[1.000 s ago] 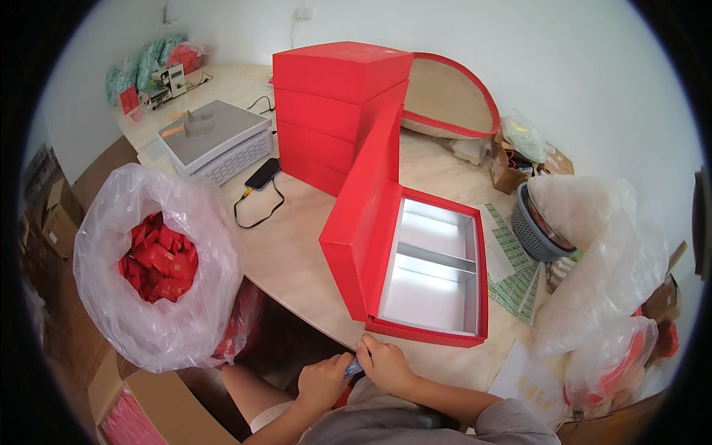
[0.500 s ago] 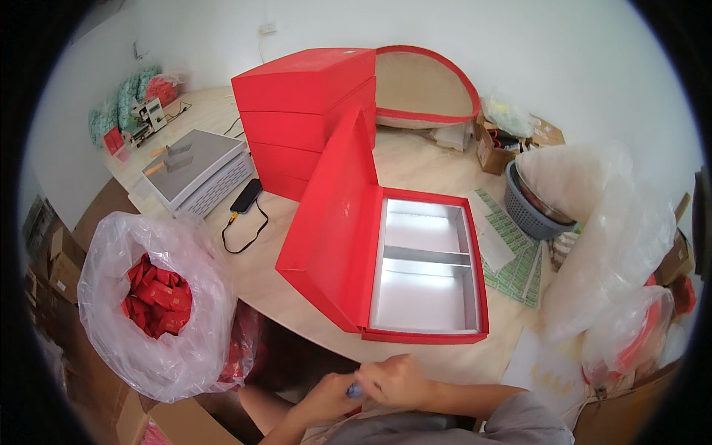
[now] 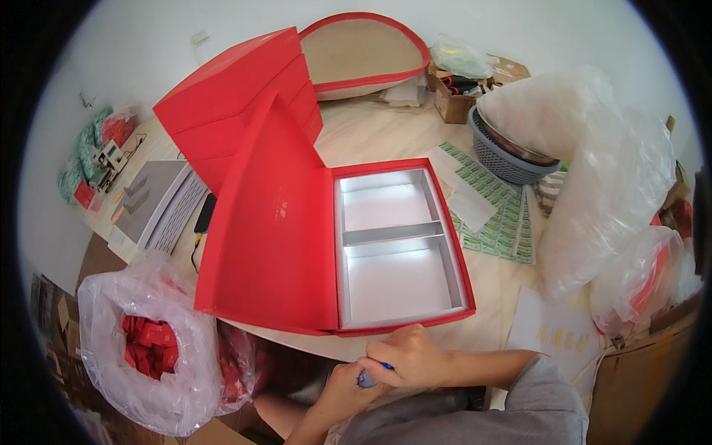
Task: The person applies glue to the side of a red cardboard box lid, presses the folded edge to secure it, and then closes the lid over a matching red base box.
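Note:
Just in front of the table's near edge, my two hands meet close to my lap. My right hand (image 3: 408,357) is closed, with a small blue thing (image 3: 387,366) showing at its fingers. Beneath and beside it, my left hand (image 3: 345,391) is closed around a rounded blue-grey thing (image 3: 366,379). My hands hide most of both, so I cannot tell their kind or whether they are one piece. Beyond my hands lies a red box (image 3: 400,323), its lid (image 3: 267,222) raised to the left. Its silver insert (image 3: 393,234) has two bare compartments split by a divider.
Behind the lid, red boxes (image 3: 230,96) are stacked. A clear bag (image 3: 96,356) of red packets (image 3: 152,345) stands at the left. Green-printed sheets (image 3: 504,215), a grey basket (image 3: 508,152) and plastic bags (image 3: 586,170) are at the right. A grey machine (image 3: 148,196) sits far left.
The view has swung to the right, so the table's things appear further left. My hands stay together around the small blue thing; more of the lid's inner face shows.

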`<state>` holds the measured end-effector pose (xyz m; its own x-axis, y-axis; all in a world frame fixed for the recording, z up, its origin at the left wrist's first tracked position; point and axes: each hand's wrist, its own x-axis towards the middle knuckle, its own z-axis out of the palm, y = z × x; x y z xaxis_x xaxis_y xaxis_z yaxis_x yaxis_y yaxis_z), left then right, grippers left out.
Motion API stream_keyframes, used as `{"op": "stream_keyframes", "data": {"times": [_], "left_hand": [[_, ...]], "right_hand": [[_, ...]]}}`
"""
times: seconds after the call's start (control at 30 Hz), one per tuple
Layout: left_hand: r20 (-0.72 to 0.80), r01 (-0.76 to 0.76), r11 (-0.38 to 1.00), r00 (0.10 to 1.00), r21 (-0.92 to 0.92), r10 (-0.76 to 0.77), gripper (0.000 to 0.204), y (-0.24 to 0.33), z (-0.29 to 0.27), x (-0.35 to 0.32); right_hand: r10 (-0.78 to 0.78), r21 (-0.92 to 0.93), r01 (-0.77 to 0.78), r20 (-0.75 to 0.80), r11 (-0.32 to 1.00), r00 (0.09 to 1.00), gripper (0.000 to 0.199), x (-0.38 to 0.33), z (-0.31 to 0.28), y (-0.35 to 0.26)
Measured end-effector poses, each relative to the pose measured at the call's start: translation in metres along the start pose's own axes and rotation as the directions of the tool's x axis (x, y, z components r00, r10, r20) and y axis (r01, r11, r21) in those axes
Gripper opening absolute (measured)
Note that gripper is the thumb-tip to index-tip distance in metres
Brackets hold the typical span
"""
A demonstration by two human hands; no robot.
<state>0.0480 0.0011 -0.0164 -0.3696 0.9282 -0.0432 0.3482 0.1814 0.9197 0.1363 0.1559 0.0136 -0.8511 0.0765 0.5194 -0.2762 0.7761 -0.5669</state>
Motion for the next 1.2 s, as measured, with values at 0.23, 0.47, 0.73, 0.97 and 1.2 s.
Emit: {"op": "stream_keyframes", "data": {"times": [0.23,0.47,0.73,0.97,1.2], "left_hand": [[-0.314,-0.074,0.984,0.949,-0.161,0.02,0.058,0.021,0.011,0.035],[-0.527,-0.204,0.88,0.735,0.429,0.427,0.028,-0.047,0.0,0.003],[-0.783,0.589,0.672,0.621,0.449,-0.021,0.014,-0.089,0.018,-0.009],[-0.723,0.588,0.459,0.661,0.666,0.202,0.014,-0.134,0.033,0.012],[-0.678,0.573,0.375,0.683,0.728,0.272,0.015,-0.155,0.035,0.022]], "right_hand": [[0.156,0.398,-0.3,0.355,0.867,0.922,0.032,0.035,-0.076,0.02],[0.062,-0.238,-0.367,-0.761,0.899,0.645,0.03,0.148,-0.212,0.147],[0.076,-0.416,-0.721,-0.838,0.554,0.541,0.037,0.205,-0.309,0.414],[0.162,-0.423,-0.691,-0.774,0.586,0.612,0.039,0.216,-0.319,0.504],[0.056,-0.465,-0.602,-0.76,0.65,0.648,0.038,0.24,-0.31,0.515]]}}
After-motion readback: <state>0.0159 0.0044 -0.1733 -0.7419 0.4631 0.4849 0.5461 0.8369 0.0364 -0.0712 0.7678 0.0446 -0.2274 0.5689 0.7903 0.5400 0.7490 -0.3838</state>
